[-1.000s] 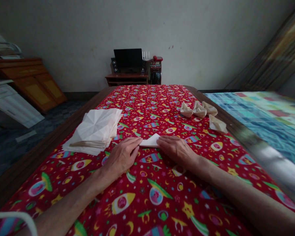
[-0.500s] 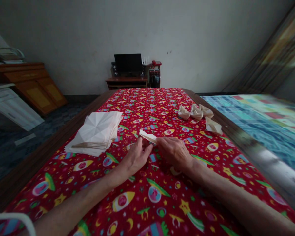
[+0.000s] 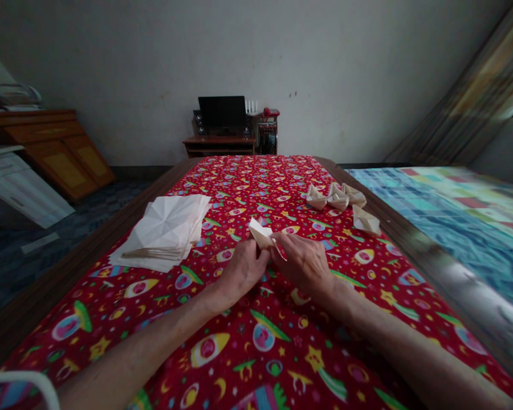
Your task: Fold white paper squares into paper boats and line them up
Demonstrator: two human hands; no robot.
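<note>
A small piece of folded white paper (image 3: 261,234) is held between my two hands above the middle of the table, its layers partly opened out. My left hand (image 3: 244,267) grips it from below and the left, the fingers curled. On the other side my right hand (image 3: 301,259) pinches its right end, where a thin flap sticks out near the fingers. My fingertips hide the lower part of the paper. To the left lies a stack of creased white paper sheets (image 3: 166,228). Several folded paper boats (image 3: 337,196) stand at the right.
A red patterned cloth (image 3: 256,336) covers the table, whose brown wooden edge (image 3: 393,228) shows at the right. A white curved tube (image 3: 25,376) is at the lower left. Beyond stand a monitor (image 3: 222,111) and a wooden cabinet (image 3: 64,148); a bed (image 3: 444,222) is on the right.
The folded paper lay flat under my fingers; now it is lifted, tilted and partly spread. My left hand has moved right, close to my right hand, and both have curled round the paper.
</note>
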